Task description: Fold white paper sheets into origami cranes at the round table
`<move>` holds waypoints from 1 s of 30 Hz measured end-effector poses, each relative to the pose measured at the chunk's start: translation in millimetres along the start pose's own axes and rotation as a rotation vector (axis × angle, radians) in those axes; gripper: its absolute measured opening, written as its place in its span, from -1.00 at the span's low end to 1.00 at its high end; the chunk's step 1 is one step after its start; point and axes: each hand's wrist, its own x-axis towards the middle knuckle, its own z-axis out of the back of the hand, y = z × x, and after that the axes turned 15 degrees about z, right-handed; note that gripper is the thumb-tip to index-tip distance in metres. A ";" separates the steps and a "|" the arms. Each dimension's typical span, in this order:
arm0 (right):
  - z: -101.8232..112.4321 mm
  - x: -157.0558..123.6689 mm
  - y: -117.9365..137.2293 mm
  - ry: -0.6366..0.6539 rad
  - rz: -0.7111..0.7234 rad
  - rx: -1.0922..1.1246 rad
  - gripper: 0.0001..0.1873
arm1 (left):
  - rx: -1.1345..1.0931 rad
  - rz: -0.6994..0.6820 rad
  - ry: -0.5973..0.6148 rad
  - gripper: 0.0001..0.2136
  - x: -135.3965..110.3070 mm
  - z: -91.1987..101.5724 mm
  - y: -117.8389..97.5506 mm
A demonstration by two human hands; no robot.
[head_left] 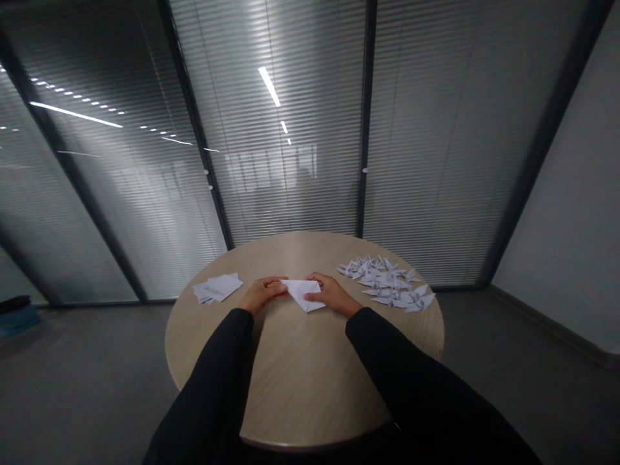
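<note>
A white sheet of paper folded into a triangle [299, 292] is between my two hands, its point toward me, over the middle of the round table. My left hand [263, 296] has its fingers together at the paper's left corner. On the right side, my right hand [334, 295] grips the paper, thumb on top and fingers at its far edge. Loose white paper sheets [220, 287] lie in a small stack left of my left hand. Many folded paper cranes [387, 281] are gathered to the right of my right hand.
The round wooden table [300, 400] stands before a glass partition with blinds [295, 194]. A white wall [571, 245] rises at the right. On the floor at far left is a dark bin with a blue liner [18, 316].
</note>
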 end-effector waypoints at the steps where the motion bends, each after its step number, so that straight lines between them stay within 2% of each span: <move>1: -0.9 -0.2 0.5 -0.013 0.005 0.000 -0.54 | -0.005 -0.010 0.001 -0.61 0.5 -5.5 0.8; 6: -4.5 -0.3 3.4 -0.073 0.020 0.006 -0.52 | -0.055 -0.071 -0.057 -0.65 2.3 -20.4 2.5; 14: -8.6 -0.9 6.4 -0.033 -0.019 -0.002 -0.49 | -0.038 -0.107 -0.113 -0.63 2.2 -21.5 2.5; 20: -13.5 -3.0 13.7 0.052 -0.059 0.021 -0.59 | 0.000 -0.129 -0.158 -0.65 0.1 -27.1 1.6; 30: -17.8 -3.3 14.0 0.048 -0.098 -0.048 -0.62 | -0.040 -0.141 -0.195 -0.64 3.8 -32.0 4.9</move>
